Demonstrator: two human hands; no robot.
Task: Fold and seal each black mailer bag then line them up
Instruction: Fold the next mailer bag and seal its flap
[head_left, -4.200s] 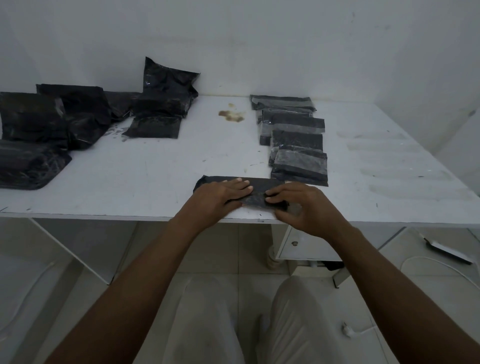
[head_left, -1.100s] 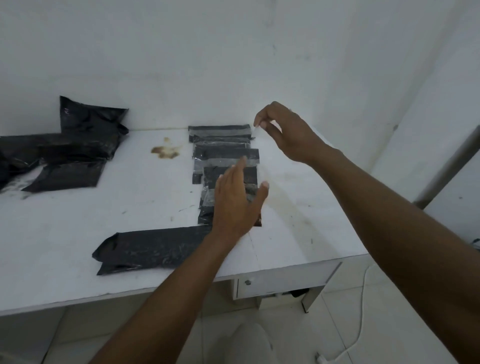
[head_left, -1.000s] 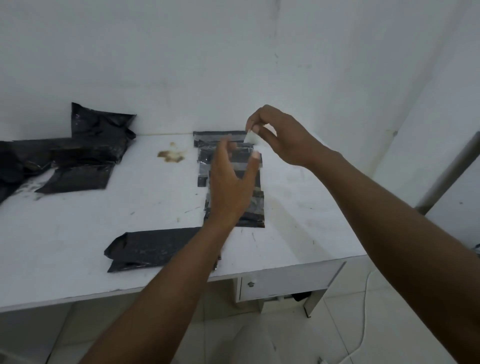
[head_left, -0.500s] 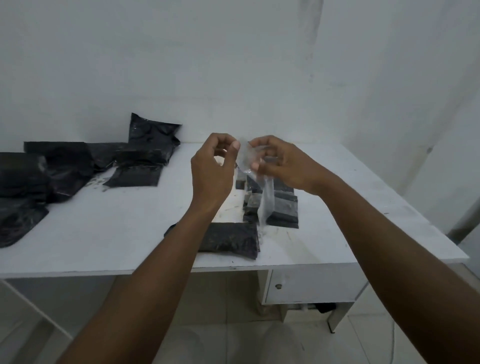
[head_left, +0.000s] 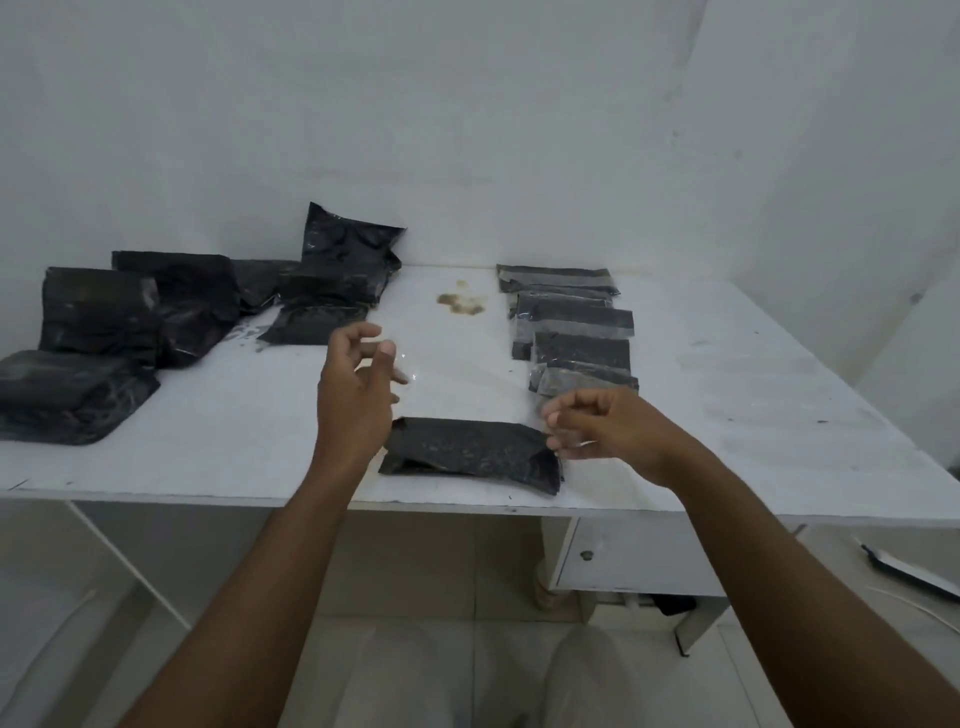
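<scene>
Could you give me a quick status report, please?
Left hand and right hand stretch clear tape. Folded mailer bag beneath, unsealed. Nothing blocking.

The place looks like a bare back room used for packing parcels, not a lived-in home or a fitted office. Plain white walls (head_left: 467, 104) meet in a corner at the far right, with no shelves or decoration on them. A white table (head_left: 753, 395) with a scuffed, marked top fills the middle, a brown stain (head_left: 462, 304) near its far edge, and a small drawer with a knob (head_left: 586, 555) under its near right side. Filled black mailer bags (head_left: 104, 322) are heaped at the far left, while folded, taped ones (head_left: 576, 322) lie in a row toward the far right. The floor (head_left: 415, 571) is pale tile, and a white cable (head_left: 914, 603) trails across it at the near right.
</scene>
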